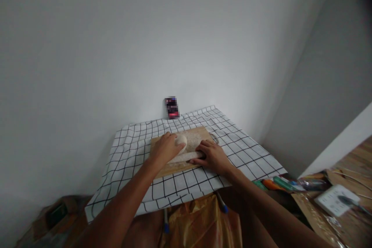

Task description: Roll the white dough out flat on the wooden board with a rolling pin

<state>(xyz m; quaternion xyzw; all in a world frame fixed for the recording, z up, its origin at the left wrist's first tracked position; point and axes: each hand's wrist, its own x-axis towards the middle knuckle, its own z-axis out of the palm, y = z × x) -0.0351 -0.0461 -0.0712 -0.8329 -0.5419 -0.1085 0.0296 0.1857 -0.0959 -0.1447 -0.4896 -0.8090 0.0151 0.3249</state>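
Note:
A pale round of dough [181,142] lies on a floured wooden board [168,171]. My left hand [166,147] grips the dough's left side, thumb near me and fingers on the far side. In front of the dough, a flour-dusted rolling pin [185,157] lies across the board. My right hand [209,155] is closed around its right end, so that end is hidden. The pin's left end runs close to my left wrist, and I cannot tell whether they touch. Flour covers the board between my hands.
A black-and-white checked cloth [124,170] covers the table against the wall. A phone-like object [172,107], blurred, leans there. A metal ring [214,138] shows at the board's right. Low right are a white power strip [337,200] and coloured packets [273,184]. Golden fabric [203,224] covers my lap.

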